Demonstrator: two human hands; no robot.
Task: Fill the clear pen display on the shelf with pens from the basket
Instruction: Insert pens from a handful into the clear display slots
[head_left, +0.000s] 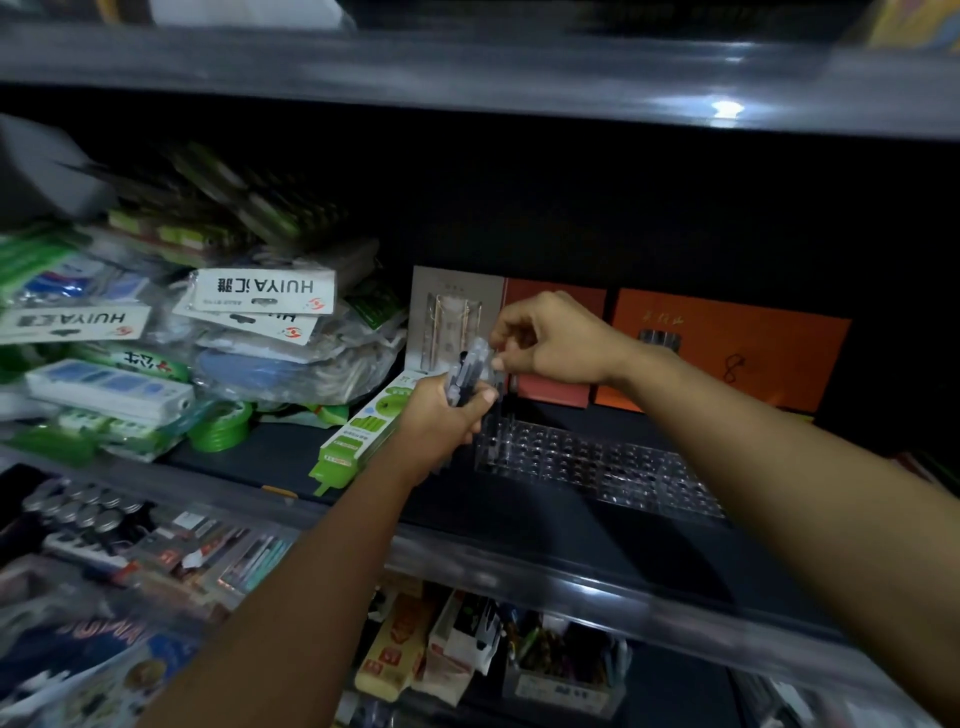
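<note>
My left hand grips a bundle of pens with clear barrels and dark caps, held upright above the shelf. My right hand pinches the top of one pen in that bundle with thumb and fingertips. Just below and to the right, the clear pen display lies on the dark shelf, a transparent block with rows of round holes that look empty. The basket is out of view.
Packets of stationery and green tape rolls crowd the shelf's left side. A green-and-white box lies beside my left hand. Orange and red boxes stand behind the display. Another shelf edge hangs overhead; more goods fill the shelf below.
</note>
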